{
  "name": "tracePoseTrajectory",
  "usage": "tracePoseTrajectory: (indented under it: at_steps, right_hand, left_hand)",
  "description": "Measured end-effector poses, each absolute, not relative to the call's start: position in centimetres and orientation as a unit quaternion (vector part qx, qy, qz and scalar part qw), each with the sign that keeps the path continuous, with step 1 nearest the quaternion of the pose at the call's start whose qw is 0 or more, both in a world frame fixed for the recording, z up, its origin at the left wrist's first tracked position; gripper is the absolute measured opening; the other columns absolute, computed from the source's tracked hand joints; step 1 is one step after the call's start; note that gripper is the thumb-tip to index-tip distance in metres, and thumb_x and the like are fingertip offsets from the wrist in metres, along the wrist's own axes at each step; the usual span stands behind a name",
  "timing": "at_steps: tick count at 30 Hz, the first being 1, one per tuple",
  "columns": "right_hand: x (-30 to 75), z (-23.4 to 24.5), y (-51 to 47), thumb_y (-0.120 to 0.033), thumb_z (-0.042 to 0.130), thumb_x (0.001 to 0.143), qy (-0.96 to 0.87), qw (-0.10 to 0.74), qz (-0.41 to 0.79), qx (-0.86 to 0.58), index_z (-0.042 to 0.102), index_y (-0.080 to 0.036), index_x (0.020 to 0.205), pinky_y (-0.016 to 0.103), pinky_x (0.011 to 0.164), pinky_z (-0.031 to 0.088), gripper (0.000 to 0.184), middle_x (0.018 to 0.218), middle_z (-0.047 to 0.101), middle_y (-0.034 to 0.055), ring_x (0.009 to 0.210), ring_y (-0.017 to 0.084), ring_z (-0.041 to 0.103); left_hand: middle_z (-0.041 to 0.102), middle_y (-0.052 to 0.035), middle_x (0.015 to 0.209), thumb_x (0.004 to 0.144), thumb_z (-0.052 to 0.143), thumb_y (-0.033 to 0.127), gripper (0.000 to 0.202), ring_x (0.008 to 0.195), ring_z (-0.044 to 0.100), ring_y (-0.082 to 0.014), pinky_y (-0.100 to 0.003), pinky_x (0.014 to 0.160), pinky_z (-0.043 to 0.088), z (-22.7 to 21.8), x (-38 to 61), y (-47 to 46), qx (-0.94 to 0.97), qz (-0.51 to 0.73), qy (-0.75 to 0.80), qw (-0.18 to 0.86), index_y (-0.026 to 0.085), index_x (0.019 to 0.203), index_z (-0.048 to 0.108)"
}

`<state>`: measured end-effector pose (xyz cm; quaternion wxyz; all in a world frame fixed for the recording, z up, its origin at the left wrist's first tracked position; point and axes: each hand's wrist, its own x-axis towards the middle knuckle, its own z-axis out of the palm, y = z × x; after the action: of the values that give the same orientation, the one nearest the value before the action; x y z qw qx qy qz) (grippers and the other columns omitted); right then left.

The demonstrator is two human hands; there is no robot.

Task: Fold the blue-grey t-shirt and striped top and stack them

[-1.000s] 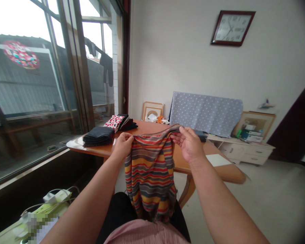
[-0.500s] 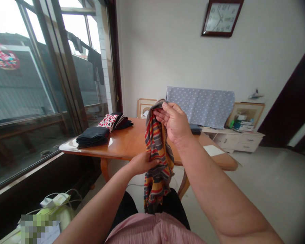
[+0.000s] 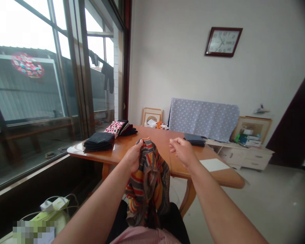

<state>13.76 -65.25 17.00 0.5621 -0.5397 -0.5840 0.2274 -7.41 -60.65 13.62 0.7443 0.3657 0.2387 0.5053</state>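
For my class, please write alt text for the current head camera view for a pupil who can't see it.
A left hand grips a bunched, striped cloth; the right hand, fingers curled, is apart from it. Beyond, a wooden table bears folded dark cloths, and a clock hangs on the wall.

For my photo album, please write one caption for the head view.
The left hand holds a striped garment before a wooden table, the right hand apart beside it.

The crumpled, multicoloured striped garment [image 3: 147, 179] is matt cloth; the orange-brown wooden worktop [image 3: 124, 144] looks smooth and glossy.
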Motion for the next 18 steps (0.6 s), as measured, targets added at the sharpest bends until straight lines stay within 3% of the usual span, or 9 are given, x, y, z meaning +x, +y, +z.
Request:
tracePoseTrajectory:
  at_steps: [5,10,13,18]
  right_hand:
    - [12.1,14.7,-66.6,-0.067,0.056,0.086,-0.691,0.425,0.28,-0.513,0.065,-0.018,0.079,0.025,0.056,0.041,0.05,0.075,0.067,0.0031,0.065,0.016,0.061]
    - [10.0,13.5,-66.4,-0.053,0.068,0.08,-0.728,0.348,0.302,-0.508,0.065,-0.018,0.066,0.026,0.053,0.036,0.038,0.06,0.062,0.0002,0.056,0.015,0.054]
    - [9.4,15.0,-66.6,-0.046,0.066,0.082,-0.688,0.396,0.411,-0.449,0.066,-0.018,0.069,0.026,0.056,0.04,0.031,0.066,0.066,0.0004,0.059,0.014,0.056]
    - [9.2,19.1,-66.5,-0.048,0.072,0.08,-0.544,0.559,0.549,-0.301,0.07,-0.02,0.091,0.033,0.078,0.053,0.031,0.096,0.074,0.0052,0.083,0.019,0.067]
  left_hand:
    - [0.074,-0.0064,0.078,0.091,0.063,0.047,0.031,0.065,0.071,-0.0199,-0.034,0.068,0.06,14.1,-7.4,-60.6,0.362,0.519,0.241,0.736,0.016,0.095,0.068]
    - [0.073,-0.0072,0.077,0.091,0.062,0.047,0.033,0.063,0.07,-0.0196,-0.034,0.068,0.06,14.1,-7.2,-60.6,0.367,0.52,0.231,0.735,0.015,0.094,0.068]
    - [0.074,-0.0089,0.079,0.091,0.063,0.048,0.034,0.067,0.072,-0.0217,-0.035,0.069,0.06,13.7,-7.7,-60.3,0.39,0.505,0.237,0.732,0.015,0.095,0.068]
    - [0.077,-0.0124,0.083,0.085,0.068,0.054,0.043,0.075,0.074,-0.0277,-0.036,0.068,0.059,12.1,-9.0,-60.4,0.455,0.416,0.29,0.732,0.014,0.099,0.073]
